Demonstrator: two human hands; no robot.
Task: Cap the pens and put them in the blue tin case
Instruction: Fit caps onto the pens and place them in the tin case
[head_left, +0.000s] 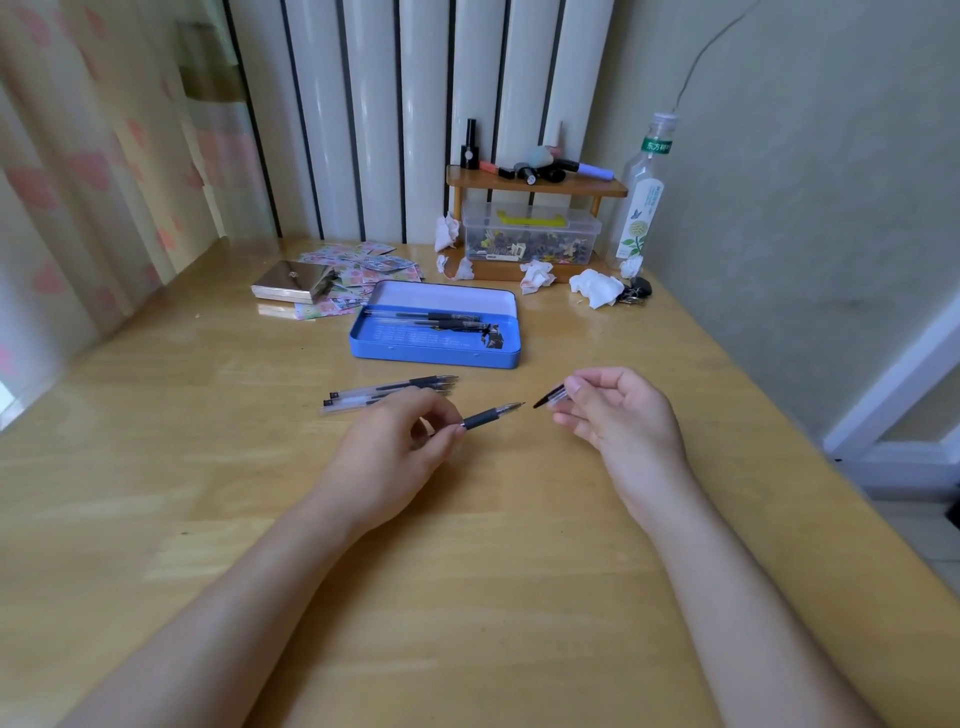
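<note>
Pen (491, 414): uncapped, gripped in left hand (400, 447) fingers, tip toward cap
Cap (551, 397): pinched by right hand (613, 415) fingers, just apart from tip
Blue tin case (436, 345): open on worktop (467, 571), capped pens inside
Loose pens (389, 392): worktop, beside left hand

Glossy wooden table (260, 519), painted-metal tin case (434, 353)

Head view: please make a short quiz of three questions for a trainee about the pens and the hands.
1. True or false: the pen in the left hand is already capped.
2. What does the right hand hold? A) a cap B) a bottle C) a tissue
3. Where do the other uncapped pens lie?

Key:
1. False; its tip is bare.
2. A, the cap.
3. On the table, in front of the open blue tin case, beyond the left hand.
</note>
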